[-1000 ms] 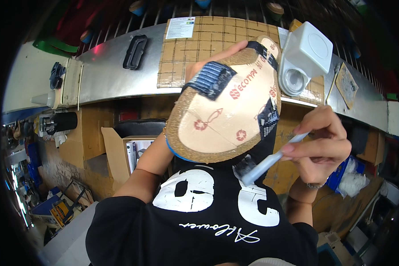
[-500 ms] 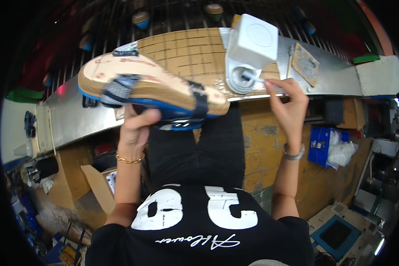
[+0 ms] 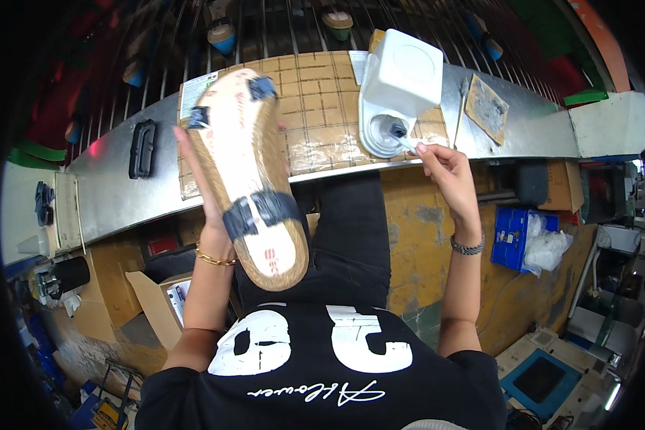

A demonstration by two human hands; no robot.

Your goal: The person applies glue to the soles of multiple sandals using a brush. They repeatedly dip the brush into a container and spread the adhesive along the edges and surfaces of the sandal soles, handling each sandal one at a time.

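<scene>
An unfinished sandal (image 3: 233, 150) is held up at the left front of the bench in my left hand (image 3: 209, 197). Its pale underside faces me, with tan edging around it and dark strap ends folded over; one end points down toward my body. My left fingers are wrapped behind and along its side, partly hidden. My right hand (image 3: 453, 179) pinches the pale handle of a small brush (image 3: 407, 144). The brush's dark tip is in the round cup (image 3: 378, 140) at the foot of a white plastic dispenser (image 3: 412, 72).
Cardboard (image 3: 315, 107) covers the middle of the metal bench (image 3: 111, 186). A black tray (image 3: 142, 149) lies left, a stained board (image 3: 488, 110) right. Behind runs a roller conveyor (image 3: 279, 29) carrying several shoe pieces. A blue crate (image 3: 510, 236) stands below right.
My left hand has turned the sandal from lying crosswise to pointing lengthwise toward me, its underside now facing me. The brush in my right hand has shifted slightly within the cup.
</scene>
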